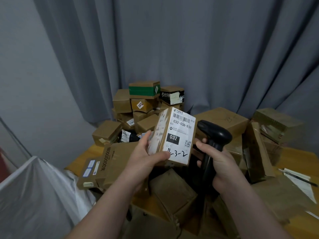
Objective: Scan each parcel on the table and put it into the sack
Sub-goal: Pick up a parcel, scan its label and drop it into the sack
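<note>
My left hand (146,156) grips a small cardboard parcel (174,135) from its left side and holds it up above the table, white shipping label facing me. The label carries a barcode, "032-038-E01" and handwritten "4-3-2". My right hand (222,163) is closed around the handle of a black barcode scanner (214,133), whose head sits just right of the parcel's top. The white sack (34,192) stands open-looking at the lower left, beside the table. Several more parcels (146,104) are piled behind.
A long flat carton (110,163) lies at the table's left edge beside the sack. Larger boxes (222,119) crowd the right side, one leaning upright (257,152). Papers and a pen (300,180) lie at the far right. A grey curtain hangs behind the wooden table (296,157).
</note>
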